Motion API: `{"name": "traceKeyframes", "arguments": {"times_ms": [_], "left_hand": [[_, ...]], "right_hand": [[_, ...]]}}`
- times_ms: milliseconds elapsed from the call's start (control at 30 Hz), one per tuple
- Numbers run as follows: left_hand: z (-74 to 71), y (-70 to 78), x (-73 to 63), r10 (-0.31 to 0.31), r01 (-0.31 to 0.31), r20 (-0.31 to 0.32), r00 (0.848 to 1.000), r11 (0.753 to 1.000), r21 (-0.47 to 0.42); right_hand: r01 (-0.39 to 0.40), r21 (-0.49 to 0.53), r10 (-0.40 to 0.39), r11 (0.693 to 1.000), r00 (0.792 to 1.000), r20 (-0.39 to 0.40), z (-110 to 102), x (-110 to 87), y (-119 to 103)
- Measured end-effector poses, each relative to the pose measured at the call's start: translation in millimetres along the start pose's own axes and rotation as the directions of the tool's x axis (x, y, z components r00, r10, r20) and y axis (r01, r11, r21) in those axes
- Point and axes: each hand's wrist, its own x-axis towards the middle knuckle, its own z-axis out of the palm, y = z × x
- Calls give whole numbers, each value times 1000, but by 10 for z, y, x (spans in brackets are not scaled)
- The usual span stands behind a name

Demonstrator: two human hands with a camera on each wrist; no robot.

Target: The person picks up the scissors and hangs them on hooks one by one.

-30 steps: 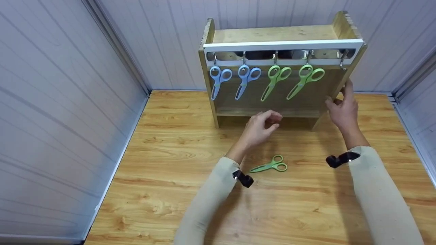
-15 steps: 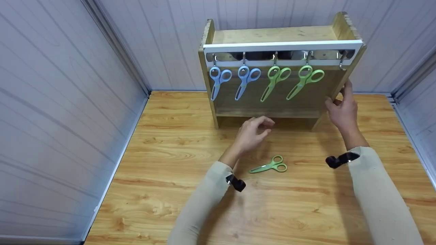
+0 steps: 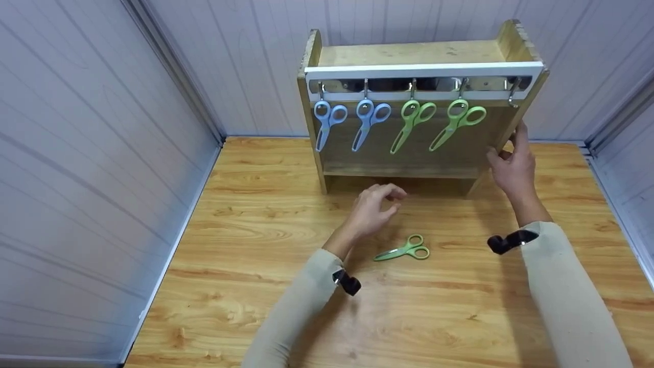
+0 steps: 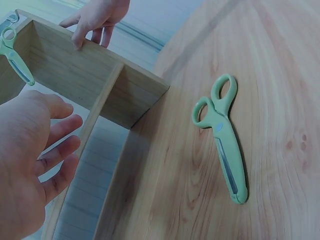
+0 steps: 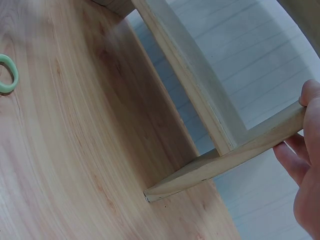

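A pair of green scissors (image 3: 403, 250) lies on the wooden floor, handles toward the right. My left hand (image 3: 372, 208) hovers just behind it with fingers loosely curled, and nothing shows in its grasp in the left wrist view. My right hand (image 3: 514, 166) grips the right side panel of the wooden rack (image 3: 483, 171), thumb on the near side, fingers behind. Four hooks on the white hook rail (image 3: 424, 67) bear scissors: blue scissors (image 3: 327, 122) and a second blue pair (image 3: 369, 122) at left, then green scissors (image 3: 411, 122) and another green pair (image 3: 454, 122). The rightmost hook (image 3: 514, 93) holds nothing.
Pale panelled walls (image 3: 102, 153) enclose the wood-grain surface (image 3: 245, 214) at the left, back and right. The rack stands near the back wall, with an upper shelf (image 3: 409, 51) behind the rail and a lower crossboard (image 3: 403, 170) near its foot.
My left hand has drawn back from the rack, toward me and slightly left. The right hand keeps its hold on the side panel, and the scissors stay where they were.
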Motion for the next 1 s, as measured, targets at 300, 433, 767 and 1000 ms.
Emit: {"name": "traceKeyframes", "arguments": {"times_ms": [300, 433, 767, 1000], "left_hand": [[-43, 6, -53, -5, 4, 21, 1000, 999, 50], [-50, 17, -88, -23, 20, 29, 999, 997, 80], [-48, 30, -158, -15, 9, 47, 999, 992, 126], [-23, 30, -233, 8, -17, 63, 998, 989, 150]], "right_hand": [[18, 18, -18, 1000, 1000, -3, 2, 6, 23], [15, 7, -15, 1000, 1000, 3, -5, 7, 32], [3, -1, -3, 1000, 1000, 0, -8, 9, 8], [15, 1, -15, 1000, 1000, -1, 2, 11, 15]]}}
